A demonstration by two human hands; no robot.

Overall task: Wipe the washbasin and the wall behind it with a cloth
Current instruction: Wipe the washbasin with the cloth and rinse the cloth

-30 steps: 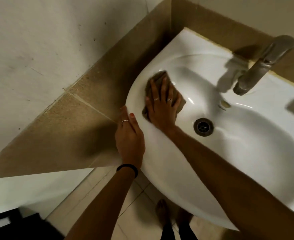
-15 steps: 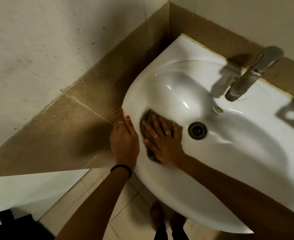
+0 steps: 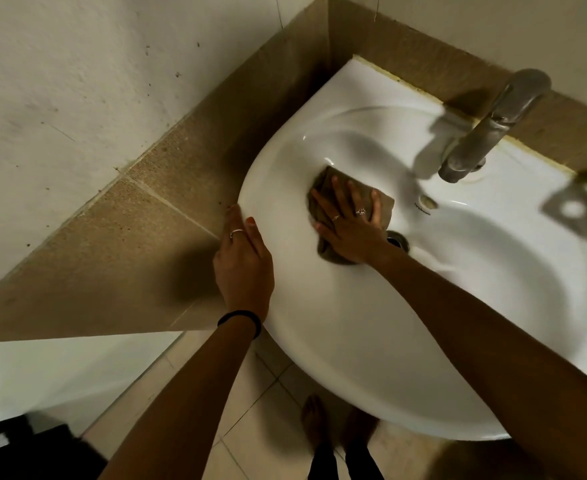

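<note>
A white washbasin is fixed in a wall corner. My right hand lies flat, fingers spread, pressing a brown cloth against the left inner slope of the bowl, just left of the drain. My left hand rests on the basin's left rim, fingers together, holding the edge. The wall behind the basin is white above a band of brown tiles.
A metal tap juts over the bowl at the back right. The left wall is white above brown tiles. Below the basin are floor tiles and my bare feet.
My right hand has slid the cloth from the near left side of the bowl up and to the right, closer to the drain and tap. The left hand stays on the rim.
</note>
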